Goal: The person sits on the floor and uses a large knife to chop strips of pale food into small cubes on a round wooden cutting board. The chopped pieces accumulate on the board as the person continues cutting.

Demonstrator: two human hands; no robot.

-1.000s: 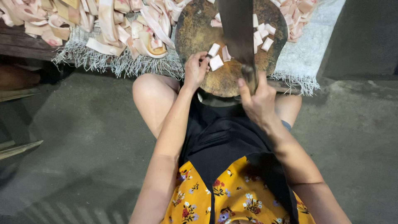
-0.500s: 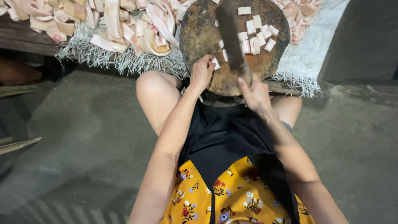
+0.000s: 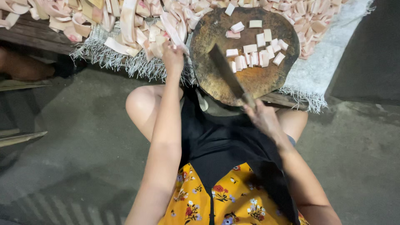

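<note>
A round dark wooden chopping board [image 3: 250, 85] lies on a low bench in front of my knees, with several small pale pink cut pieces [image 3: 258, 52] on its far half. My right hand [image 3: 260, 116] grips the handle of a cleaver [image 3: 227, 75] whose blade slants across the board's left part. My left hand [image 3: 173, 56] reaches left of the board into a heap of long pale strips [image 3: 133, 25] and closes on one strip there.
A white fringed woven cloth [image 3: 329, 71] covers the bench under the board. More cut pieces [image 3: 308, 21] are piled behind and right of the board. The floor [image 3: 75, 137] is grey concrete. Another person's limb [image 3: 25, 66] shows at the left under the bench.
My left hand left the board's near edge and moved left to the strip heap. The cleaver swung from upright over the board to a slant on its left side.
</note>
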